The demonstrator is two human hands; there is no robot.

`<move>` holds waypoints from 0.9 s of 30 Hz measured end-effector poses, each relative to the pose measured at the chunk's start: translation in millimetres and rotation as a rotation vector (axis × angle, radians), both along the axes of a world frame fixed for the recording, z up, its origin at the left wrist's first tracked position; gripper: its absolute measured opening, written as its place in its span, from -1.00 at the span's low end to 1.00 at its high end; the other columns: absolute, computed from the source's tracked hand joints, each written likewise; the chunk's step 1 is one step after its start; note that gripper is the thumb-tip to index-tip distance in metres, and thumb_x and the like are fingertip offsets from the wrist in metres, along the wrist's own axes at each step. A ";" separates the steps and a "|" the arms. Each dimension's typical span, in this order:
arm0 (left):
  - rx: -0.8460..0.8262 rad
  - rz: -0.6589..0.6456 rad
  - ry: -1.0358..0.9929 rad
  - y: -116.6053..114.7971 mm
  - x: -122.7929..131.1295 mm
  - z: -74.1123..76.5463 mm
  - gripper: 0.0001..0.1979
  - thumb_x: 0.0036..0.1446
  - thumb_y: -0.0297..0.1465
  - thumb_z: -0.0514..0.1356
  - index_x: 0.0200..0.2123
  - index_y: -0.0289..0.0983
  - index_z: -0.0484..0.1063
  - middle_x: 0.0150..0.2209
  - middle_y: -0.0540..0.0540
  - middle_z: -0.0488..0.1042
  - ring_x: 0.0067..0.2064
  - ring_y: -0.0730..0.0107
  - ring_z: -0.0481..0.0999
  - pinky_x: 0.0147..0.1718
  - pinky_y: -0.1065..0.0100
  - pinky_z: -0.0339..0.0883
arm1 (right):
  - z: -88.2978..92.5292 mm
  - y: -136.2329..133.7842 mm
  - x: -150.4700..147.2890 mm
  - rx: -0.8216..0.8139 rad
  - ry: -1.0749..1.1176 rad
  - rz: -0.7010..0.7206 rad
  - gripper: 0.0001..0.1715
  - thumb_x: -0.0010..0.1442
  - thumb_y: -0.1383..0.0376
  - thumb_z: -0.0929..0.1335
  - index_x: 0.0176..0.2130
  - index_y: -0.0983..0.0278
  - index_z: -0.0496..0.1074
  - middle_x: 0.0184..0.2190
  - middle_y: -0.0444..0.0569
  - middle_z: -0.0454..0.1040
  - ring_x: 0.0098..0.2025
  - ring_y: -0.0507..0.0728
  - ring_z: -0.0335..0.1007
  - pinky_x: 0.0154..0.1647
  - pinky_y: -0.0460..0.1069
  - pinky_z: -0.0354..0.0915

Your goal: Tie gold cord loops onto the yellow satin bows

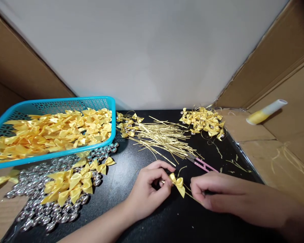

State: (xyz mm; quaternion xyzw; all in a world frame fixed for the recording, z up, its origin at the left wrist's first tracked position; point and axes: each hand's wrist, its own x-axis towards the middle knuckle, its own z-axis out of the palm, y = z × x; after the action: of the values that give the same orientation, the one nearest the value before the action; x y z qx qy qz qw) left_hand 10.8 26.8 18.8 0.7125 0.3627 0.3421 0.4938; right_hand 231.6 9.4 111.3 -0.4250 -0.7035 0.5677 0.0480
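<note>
Between thumb and index finger, my left hand [153, 185] pinches a yellow ribbon bow [177, 184] at its left side. A small shiny bit shows behind those fingertips, mostly hidden. From the bow a thin gold tie [189, 193] runs right to my right hand [207, 190], whose fingers are closed round its end. Just beyond my right hand lie thread snips [202, 164] with pink handles, their blades touching a loose heap of gold twist ties [164, 136].
A blue plastic basket [114, 128] full of yellow bows stands at the left. In front of it, silver beads [38, 179] lie spread with more bows [76, 182] on top. Finished-looking bow clusters [204, 121] sit back right. Cardboard walls flank the black table; a tube [266, 112] sticks out right.
</note>
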 end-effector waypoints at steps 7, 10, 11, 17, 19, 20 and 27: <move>0.086 0.034 0.002 -1.6 1.8 0.0 -0.84 0.05 -0.57 0.13 -0.54 -0.29 0.35 -0.36 -0.08 0.45 -0.46 0.49 0.34 -0.51 0.46 0.22 | -3.1 -12.4 -6.5 0.279 -0.027 -0.090 -0.71 0.28 0.38 0.18 -0.48 0.20 0.23 -0.51 -0.18 0.37 -0.45 0.04 0.32 -0.43 -0.13 0.31; 0.110 0.035 0.000 -2.5 1.7 -0.6 -0.84 0.04 -0.59 0.11 -0.54 -0.28 0.34 -0.40 -0.07 0.46 -0.44 0.46 0.38 -0.49 0.45 0.24 | -7.7 -18.2 -10.9 0.343 0.001 -0.180 -0.64 0.28 0.26 0.24 -0.55 0.22 0.25 -0.58 -0.18 0.32 -0.53 0.03 0.24 -0.55 -0.12 0.25; 0.115 0.033 0.001 -2.6 1.7 -0.6 -0.84 0.04 -0.59 0.11 -0.54 -0.28 0.33 -0.41 -0.07 0.46 -0.43 0.45 0.40 -0.47 0.44 0.25 | -8.7 -19.4 -12.8 0.342 -0.004 -0.201 -0.59 0.28 0.23 0.25 -0.59 0.23 0.23 -0.62 -0.18 0.26 -0.57 0.01 0.19 -0.60 -0.12 0.20; 0.105 0.032 0.010 -1.4 2.3 -0.2 -0.83 0.01 -0.61 0.10 -0.55 -0.28 0.33 -0.42 -0.06 0.47 -0.43 0.44 0.42 -0.46 0.44 0.27 | -9.4 -20.2 -24.5 0.307 0.013 -0.188 -0.43 0.28 0.15 0.24 -0.68 0.26 0.06 -0.70 -0.21 0.04 -0.62 -0.03 0.00 -0.65 -0.13 0.04; 0.101 0.035 0.004 -1.1 2.4 -0.1 -0.83 0.00 -0.61 0.11 -0.56 -0.28 0.33 -0.43 -0.06 0.48 -0.43 0.44 0.43 -0.46 0.44 0.27 | -8.9 -21.5 -26.4 0.321 0.028 -0.202 -0.44 0.27 0.14 0.25 -0.68 0.25 0.09 -0.70 -0.21 0.05 -0.62 -0.02 0.02 -0.65 -0.12 0.04; 0.102 0.033 0.000 -1.0 2.4 0.1 -0.83 0.00 -0.62 0.10 -0.56 -0.28 0.34 -0.43 -0.06 0.48 -0.43 0.44 0.44 -0.46 0.44 0.27 | -8.8 -22.7 -26.8 0.332 0.032 -0.209 -0.45 0.26 0.13 0.25 -0.68 0.25 0.11 -0.70 -0.20 0.06 -0.61 -0.02 0.05 -0.65 -0.12 0.04; 0.078 0.059 0.008 -0.6 2.1 -0.7 -0.82 0.00 -0.62 0.11 -0.57 -0.28 0.34 -0.44 -0.06 0.49 -0.43 0.43 0.44 -0.46 0.44 0.27 | -13.6 -25.8 -26.8 0.440 -0.018 -0.183 -0.52 0.29 0.19 0.21 -0.62 0.24 0.16 -0.68 -0.19 0.16 -0.59 -0.01 0.12 -0.63 -0.11 0.09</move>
State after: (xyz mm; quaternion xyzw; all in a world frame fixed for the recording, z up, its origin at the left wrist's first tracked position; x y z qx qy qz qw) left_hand 12.9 26.1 18.1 0.7215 0.3718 0.3678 0.4538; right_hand 204.8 -16.4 97.8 -0.4712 -0.7693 0.3901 0.1844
